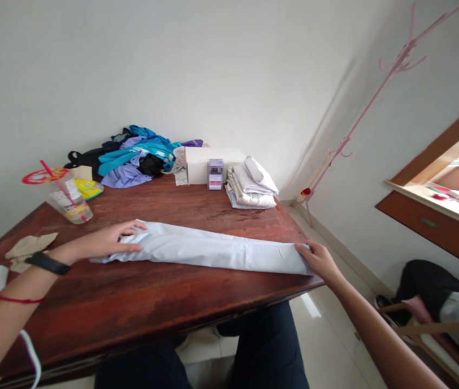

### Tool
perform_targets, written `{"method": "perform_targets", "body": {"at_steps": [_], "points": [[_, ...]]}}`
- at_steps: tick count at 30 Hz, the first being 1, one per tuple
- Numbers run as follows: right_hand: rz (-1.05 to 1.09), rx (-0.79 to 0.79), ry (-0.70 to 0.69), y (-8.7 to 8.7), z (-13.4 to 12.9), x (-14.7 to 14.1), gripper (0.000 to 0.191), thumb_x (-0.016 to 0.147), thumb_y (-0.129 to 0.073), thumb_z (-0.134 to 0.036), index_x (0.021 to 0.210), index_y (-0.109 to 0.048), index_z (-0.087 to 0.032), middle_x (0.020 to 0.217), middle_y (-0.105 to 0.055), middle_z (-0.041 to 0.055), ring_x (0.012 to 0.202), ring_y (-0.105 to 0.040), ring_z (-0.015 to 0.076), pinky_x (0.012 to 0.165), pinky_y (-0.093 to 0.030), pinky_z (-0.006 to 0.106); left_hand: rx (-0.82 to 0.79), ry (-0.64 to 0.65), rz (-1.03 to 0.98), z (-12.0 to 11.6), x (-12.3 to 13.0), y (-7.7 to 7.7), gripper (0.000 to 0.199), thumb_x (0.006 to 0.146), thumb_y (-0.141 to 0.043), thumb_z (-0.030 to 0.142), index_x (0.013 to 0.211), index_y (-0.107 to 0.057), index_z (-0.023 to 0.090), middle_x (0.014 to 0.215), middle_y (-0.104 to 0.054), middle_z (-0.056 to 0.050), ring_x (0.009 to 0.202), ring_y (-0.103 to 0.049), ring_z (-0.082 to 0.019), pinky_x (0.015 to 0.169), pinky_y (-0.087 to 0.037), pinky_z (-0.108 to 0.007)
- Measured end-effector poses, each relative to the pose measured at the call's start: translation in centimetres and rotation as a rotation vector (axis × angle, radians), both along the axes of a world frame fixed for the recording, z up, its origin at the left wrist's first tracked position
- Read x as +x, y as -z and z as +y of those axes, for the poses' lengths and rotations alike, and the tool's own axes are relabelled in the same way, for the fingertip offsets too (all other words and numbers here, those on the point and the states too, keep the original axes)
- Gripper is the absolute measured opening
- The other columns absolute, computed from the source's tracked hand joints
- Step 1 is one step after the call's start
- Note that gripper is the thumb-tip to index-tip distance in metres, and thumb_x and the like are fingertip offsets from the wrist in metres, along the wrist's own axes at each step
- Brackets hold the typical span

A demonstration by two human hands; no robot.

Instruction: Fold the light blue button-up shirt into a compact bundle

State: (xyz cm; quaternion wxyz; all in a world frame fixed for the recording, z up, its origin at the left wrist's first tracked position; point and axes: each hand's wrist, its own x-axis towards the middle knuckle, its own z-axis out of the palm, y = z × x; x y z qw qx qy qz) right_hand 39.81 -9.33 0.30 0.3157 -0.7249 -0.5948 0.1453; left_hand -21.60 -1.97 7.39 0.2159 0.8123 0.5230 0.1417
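Note:
A long strip of folded pale grey-white cloth (221, 249) lies across the wooden table (164, 297); what kind of garment it is, I cannot tell. At its left end, where the fabric is looser and creased, my left hand (120, 239) rests on it with thumb and fingers apart. My right hand (318, 260) grips the flat right end near the table's edge, thumb on top and the other fingers partly hidden. A black band (48, 262) is on my left wrist.
Behind the strip sit a stack of folded light clothes (251, 186), a white box (199, 165) and a heap of clothes (136, 154). A plastic cup with a straw (67, 197) stands at left, near brown paper (31, 247). A pink coat stand (369, 111) leans rightward in view.

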Motion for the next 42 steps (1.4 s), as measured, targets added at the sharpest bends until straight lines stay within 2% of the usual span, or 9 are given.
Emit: {"method": "perform_targets", "body": {"at_steps": [3,11,15,18,24,30,34,38,42], "points": [[0.034,0.003,-0.021,-0.1,-0.6,0.3,0.049,0.086,-0.054,-0.061,0.07,-0.066,-0.016,0.063,-0.059,0.0019,0.061,-0.053,0.0183,0.056,-0.038,0.028,-0.069,0.064,0.113,-1.1,-1.9,0.5,0.07,0.083,-0.072,0.057,0.136,-0.06,0.013,0.143,-0.061,-0.01,0.127,-0.059,-0.031,0.106,-0.047,-0.037],[0.292,-0.08,-0.203,-1.4,-4.3,1.0,0.052,0.084,-0.062,-0.068,0.084,-0.074,-0.017,0.076,-0.069,0.005,0.07,-0.059,0.021,0.061,-0.046,0.028,0.029,0.123,0.133,-5.0,-3.1,2.2,0.079,0.089,-0.069,0.044,0.156,-0.038,0.018,0.159,-0.044,-0.013,0.138,-0.051,-0.032,0.113,-0.042,-0.041],[0.324,-0.177,-0.34,-2.2,-6.3,1.7,0.046,0.086,-0.065,-0.065,0.085,-0.076,-0.02,0.106,-0.076,0.0116,0.103,-0.068,0.0332,0.089,-0.053,0.037,0.007,0.11,0.174,-6.2,-3.9,2.6,0.067,0.1,-0.055,0.045,0.158,-0.035,0.019,0.164,-0.035,-0.009,0.145,-0.043,-0.028,0.119,-0.034,-0.04],[0.365,-0.216,-0.398,-2.7,-7.3,1.6,0.047,0.085,-0.066,-0.065,0.073,-0.071,-0.02,0.124,-0.073,0.0157,0.126,-0.06,0.0409,0.11,-0.044,0.05,-0.017,0.141,0.18,-6.3,-3.7,2.8,0.06,0.101,-0.051,0.052,0.152,-0.049,0.021,0.166,-0.03,-0.006,0.146,-0.042,-0.028,0.117,-0.036,-0.036],[0.319,-0.185,-0.437,-2.2,-9.1,0.9,0.046,0.086,-0.066,-0.064,0.07,-0.067,-0.021,0.129,-0.071,0.0147,0.136,-0.052,0.0408,0.116,-0.036,0.058,-0.006,-0.032,0.084,-6.4,-2.3,3.8,0.068,0.101,-0.043,0.06,0.151,-0.049,0.015,0.16,-0.041,-0.012,0.141,-0.049,-0.031,0.115,-0.04,-0.038],[0.249,-0.081,-0.301,-0.5,-9.5,0.9,0.05,0.089,-0.059,-0.065,0.072,-0.07,-0.019,0.111,-0.076,0.0165,0.116,-0.066,0.0387,0.099,-0.051,0.047,0.114,-0.136,0.085,-5.8,-0.9,5.4,0.062,0.098,-0.043,0.066,0.113,-0.074,0.014,0.147,-0.058,-0.012,0.13,-0.058,-0.033,0.114,-0.041,-0.039],[0.171,-0.035,-0.255,-0.2,-9.2,0.9,0.051,0.088,-0.058,-0.065,0.077,-0.073,-0.018,0.104,-0.076,0.0143,0.098,-0.069,0.0317,0.087,-0.053,0.038,0.241,-0.201,0.203,-6.2,0.5,5.5,0.049,0.098,-0.043,0.056,0.096,-0.071,0.016,0.141,-0.06,-0.015,0.126,-0.058,-0.033,0.112,-0.042,-0.044],[0.16,0.025,-0.188,-0.2,-8.8,0.4,0.051,0.088,-0.058,-0.066,0.07,-0.065,-0.019,0.068,-0.062,0.0043,0.066,-0.056,0.0193,0.063,-0.046,0.029,0.43,-0.286,0.348,-7.7,2.7,4.5,0.037,0.098,-0.04,0.04,0.102,-0.065,0.014,0.138,-0.058,-0.021,0.119,-0.06,-0.037,0.101,-0.048,-0.05],[0.249,0.064,-0.154,-0.6,-8.2,-0.1,0.052,0.088,-0.057,-0.067,0.07,-0.06,-0.019,0.064,-0.052,0.0006,0.061,-0.047,0.0154,0.055,-0.039,0.026,0.609,-0.177,0.294,-8.8,5.2,3.8,0.035,0.096,-0.039,0.027,0.116,-0.065,0.014,0.141,-0.058,-0.018,0.126,-0.057,-0.035,0.108,-0.042,-0.05]]}}
